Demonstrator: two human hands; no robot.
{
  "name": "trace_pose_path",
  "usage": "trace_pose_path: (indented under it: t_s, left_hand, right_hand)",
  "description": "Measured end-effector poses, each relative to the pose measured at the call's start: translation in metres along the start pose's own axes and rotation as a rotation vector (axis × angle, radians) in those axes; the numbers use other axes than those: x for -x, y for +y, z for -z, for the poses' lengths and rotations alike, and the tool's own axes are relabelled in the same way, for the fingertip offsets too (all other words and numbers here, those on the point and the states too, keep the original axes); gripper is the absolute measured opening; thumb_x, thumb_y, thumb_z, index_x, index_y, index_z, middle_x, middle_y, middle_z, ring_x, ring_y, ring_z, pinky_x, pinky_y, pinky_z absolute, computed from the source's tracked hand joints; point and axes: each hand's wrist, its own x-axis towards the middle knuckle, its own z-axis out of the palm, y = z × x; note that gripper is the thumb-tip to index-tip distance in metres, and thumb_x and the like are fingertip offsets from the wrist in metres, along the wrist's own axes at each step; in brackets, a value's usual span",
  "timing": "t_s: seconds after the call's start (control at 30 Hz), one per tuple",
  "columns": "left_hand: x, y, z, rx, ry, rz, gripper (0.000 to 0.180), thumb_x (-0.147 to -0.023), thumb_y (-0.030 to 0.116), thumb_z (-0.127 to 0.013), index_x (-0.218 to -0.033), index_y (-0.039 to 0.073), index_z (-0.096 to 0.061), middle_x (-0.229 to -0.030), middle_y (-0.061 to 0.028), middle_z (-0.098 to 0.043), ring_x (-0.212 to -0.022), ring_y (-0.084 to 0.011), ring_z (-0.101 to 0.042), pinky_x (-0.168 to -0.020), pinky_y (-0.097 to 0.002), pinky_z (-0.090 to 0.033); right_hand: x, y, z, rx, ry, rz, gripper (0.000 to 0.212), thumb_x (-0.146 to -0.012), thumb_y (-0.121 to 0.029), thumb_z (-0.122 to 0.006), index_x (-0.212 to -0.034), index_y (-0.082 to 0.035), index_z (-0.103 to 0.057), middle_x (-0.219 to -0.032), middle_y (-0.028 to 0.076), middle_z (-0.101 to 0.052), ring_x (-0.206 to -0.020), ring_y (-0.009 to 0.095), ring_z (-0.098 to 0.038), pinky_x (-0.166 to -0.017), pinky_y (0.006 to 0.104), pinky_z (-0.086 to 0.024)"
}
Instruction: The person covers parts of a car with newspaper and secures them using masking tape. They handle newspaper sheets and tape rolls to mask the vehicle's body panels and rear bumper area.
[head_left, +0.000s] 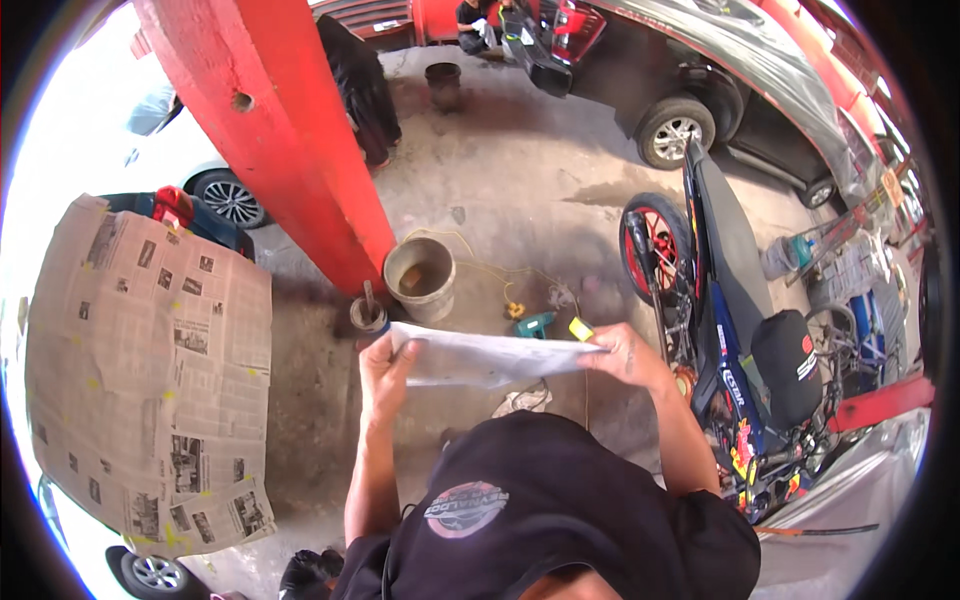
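Observation:
My left hand (383,372) and my right hand (632,357) hold a whitish paper sheet (490,360) by its two ends, stretched level in front of my chest. The left thumb lies over the sheet's left end, and the right fingers are closed on its other end. A small bright yellow piece (580,329) shows at the right fingertips; I cannot tell whether it is held or lies beyond them. Past the sheet, a teal power tool (535,325) lies on the floor. A can (369,315) with a handle sticking out stands beyond my left hand.
A grey bucket (420,280) stands by the red pillar (280,130). To the left is a car panel covered in taped newspaper (120,360). A motorcycle (725,300) stands at my right, a dark vehicle (680,90) behind it. A thin yellow cord (490,268) crosses the floor.

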Motion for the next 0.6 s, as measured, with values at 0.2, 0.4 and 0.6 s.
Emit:
trace_pose_path:
  t_s: [0.2,0.4,0.6]
  left_hand:
    - [-0.002,-0.053,0.008,0.403,0.124,0.068,0.017,-0.098,0.008,-0.063,-0.111,-0.001,-0.07,-0.105,-0.004,-0.073,-0.097,-0.0121,-0.065,-0.092,-0.0287,-0.047]
    - [0.029,-0.119,0.029,0.262,0.092,0.244,0.022,-0.102,0.011,-0.059,-0.119,-0.002,-0.063,-0.113,-0.0097,-0.069,-0.101,-0.0188,-0.066,-0.094,-0.037,-0.049]
    - [0.075,-0.163,0.026,0.06,0.174,0.528,0.024,-0.101,0.015,-0.06,-0.118,-0.002,-0.063,-0.108,-0.0086,-0.067,-0.096,-0.0183,-0.066,-0.084,-0.0372,-0.056]
  right_hand:
    - [0.002,-0.007,0.002,-0.101,0.218,0.106,0.021,-0.089,-0.018,-0.073,-0.1,0.0,-0.073,-0.083,0.011,-0.07,-0.071,0.019,-0.063,-0.068,0.0328,-0.049]
    - [0.007,0.015,-0.067,-0.128,0.191,0.184,0.015,-0.088,-0.01,-0.072,-0.097,0.002,-0.073,-0.083,0.018,-0.069,-0.077,0.033,-0.068,-0.069,0.0404,-0.051]
    - [0.029,0.032,-0.12,-0.051,0.248,0.168,0.018,-0.085,-0.017,-0.074,-0.094,-0.001,-0.073,-0.08,0.018,-0.066,-0.078,0.037,-0.065,-0.07,0.0457,-0.049]
